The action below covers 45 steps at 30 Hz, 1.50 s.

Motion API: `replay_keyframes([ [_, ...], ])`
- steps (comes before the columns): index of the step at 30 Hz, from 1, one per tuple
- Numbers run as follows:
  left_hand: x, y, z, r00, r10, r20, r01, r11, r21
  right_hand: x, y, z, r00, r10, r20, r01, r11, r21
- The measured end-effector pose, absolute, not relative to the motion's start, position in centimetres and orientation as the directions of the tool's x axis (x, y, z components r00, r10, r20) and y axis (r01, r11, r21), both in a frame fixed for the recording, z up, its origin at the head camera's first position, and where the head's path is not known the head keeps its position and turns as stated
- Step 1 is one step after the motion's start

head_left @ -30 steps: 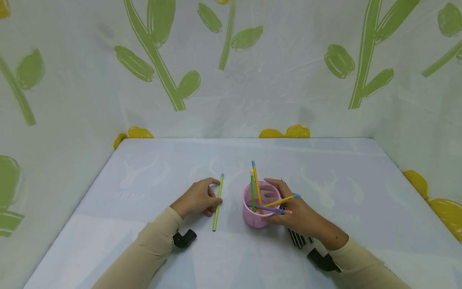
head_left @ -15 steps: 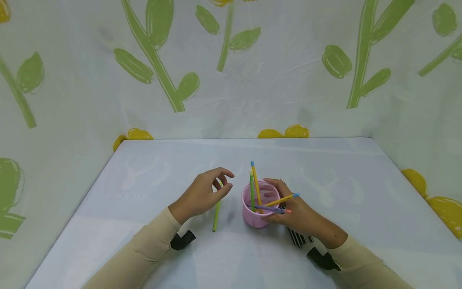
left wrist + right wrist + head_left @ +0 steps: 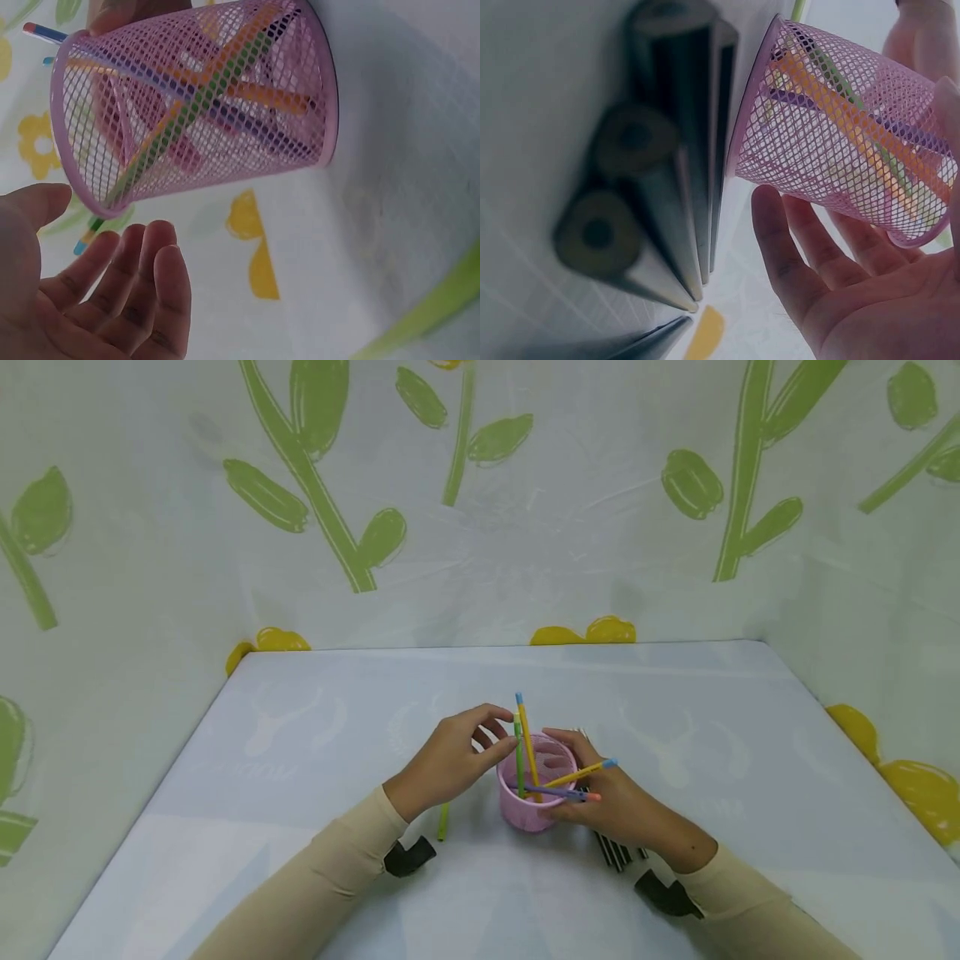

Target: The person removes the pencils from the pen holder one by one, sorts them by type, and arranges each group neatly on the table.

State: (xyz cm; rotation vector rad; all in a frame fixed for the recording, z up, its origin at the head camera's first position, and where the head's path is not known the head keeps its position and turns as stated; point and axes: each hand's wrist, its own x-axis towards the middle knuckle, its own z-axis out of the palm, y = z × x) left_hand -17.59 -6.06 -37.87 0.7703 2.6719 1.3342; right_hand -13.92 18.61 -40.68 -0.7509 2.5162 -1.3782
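A pink mesh pencil cup [image 3: 519, 817] stands upright on the table, and my right hand [image 3: 622, 806] grips its right side with thumb and fingers around the rim. Inside lean a green pencil [image 3: 519, 760], two yellow pencils [image 3: 527, 739] and a purple pencil [image 3: 566, 793] with a reddish end. My left hand [image 3: 448, 756] hovers at the cup's left rim. In the left wrist view its thumb and fingers are parted on either side of the green pencil's end [image 3: 81, 244]; contact is unclear. Below that hand lies a lime-green pencil [image 3: 443, 822], partly hidden.
Several dark striped pencils [image 3: 613, 853] lie on the table, partly under the right hand; the right wrist view shows their blunt ends [image 3: 636, 135] close up. A white table [image 3: 360, 693] meets walls printed with green leaves and yellow flowers.
My left hand has left the lime-green pencil, which stays on the table, and moved right to the green pencil's top in the cup. The right hand keeps its hold on the cup.
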Motion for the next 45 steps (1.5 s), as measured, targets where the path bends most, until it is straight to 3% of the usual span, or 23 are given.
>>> replay_keyframes([
  [34, -17.2, -5.1, -39.3, -0.893, 0.366, 0.263, 0.416, 0.447, 0.792, -14.0, 18.5, -40.6, -0.849, -0.518, 0.107, -0.378, 0.453, -0.807],
  [45, -17.3, -5.0, -39.3, -0.87, 0.366, 0.33, 0.471, 0.422, 0.775, -14.0, 18.6, -40.7, -0.852, -0.512, 0.109, -0.378, 0.458, -0.805],
])
